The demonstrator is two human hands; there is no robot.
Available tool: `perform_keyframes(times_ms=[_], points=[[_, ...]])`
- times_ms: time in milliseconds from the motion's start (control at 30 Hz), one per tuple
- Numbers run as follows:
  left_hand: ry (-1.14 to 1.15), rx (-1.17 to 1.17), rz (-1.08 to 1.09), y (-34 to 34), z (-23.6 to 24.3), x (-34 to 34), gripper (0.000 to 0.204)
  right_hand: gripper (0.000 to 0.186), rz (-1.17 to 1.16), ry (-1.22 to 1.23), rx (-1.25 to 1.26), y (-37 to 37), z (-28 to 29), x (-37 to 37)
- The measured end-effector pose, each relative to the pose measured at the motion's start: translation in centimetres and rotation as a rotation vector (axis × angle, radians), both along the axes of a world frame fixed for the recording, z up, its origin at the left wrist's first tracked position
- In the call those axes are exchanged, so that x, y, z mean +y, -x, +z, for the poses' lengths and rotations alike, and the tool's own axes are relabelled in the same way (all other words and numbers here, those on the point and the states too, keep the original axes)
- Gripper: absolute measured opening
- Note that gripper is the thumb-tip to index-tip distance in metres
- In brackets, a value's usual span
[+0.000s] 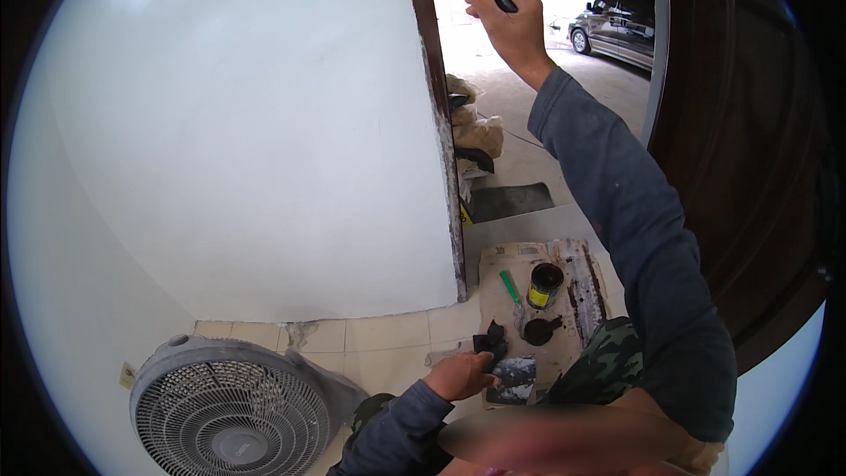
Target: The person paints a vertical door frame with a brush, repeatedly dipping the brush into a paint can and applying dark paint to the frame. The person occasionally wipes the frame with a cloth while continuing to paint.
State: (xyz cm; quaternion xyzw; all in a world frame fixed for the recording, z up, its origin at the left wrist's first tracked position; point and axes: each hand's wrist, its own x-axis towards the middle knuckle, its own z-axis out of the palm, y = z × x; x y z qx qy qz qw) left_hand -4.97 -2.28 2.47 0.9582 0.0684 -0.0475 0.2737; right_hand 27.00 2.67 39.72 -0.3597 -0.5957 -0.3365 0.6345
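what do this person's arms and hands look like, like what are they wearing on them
Both arms are in long, loose-looking sleeves of dark blue-grey fabric, the right sleeve and left sleeve matching. Each ends near the wrist. The right hand and left hand are bare: no glove shows on either, and no watch can be seen.

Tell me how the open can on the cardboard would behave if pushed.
The can, standing upright on the cardboard, would probably slide or tip before rolling. Its open top suggests any contents could spill. The dark coating around its rim may feel sticky or slick.
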Motion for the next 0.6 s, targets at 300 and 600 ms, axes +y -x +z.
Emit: perform_keyframes(times_ms=[300, 600], points=[[0.008, 0.032, 0.004, 0.0, 0.3, -0.1, 0.057, 0.031, -0.1, 0.076, -0.017, -0.6, -0.3, -0.2], [0.02, 0.011, 0.009, 0.2, 0.4, -0.2, 0.058, 0.033, -0.057, 0.173, 0.019, -0.4, -0.9, -1.0]])
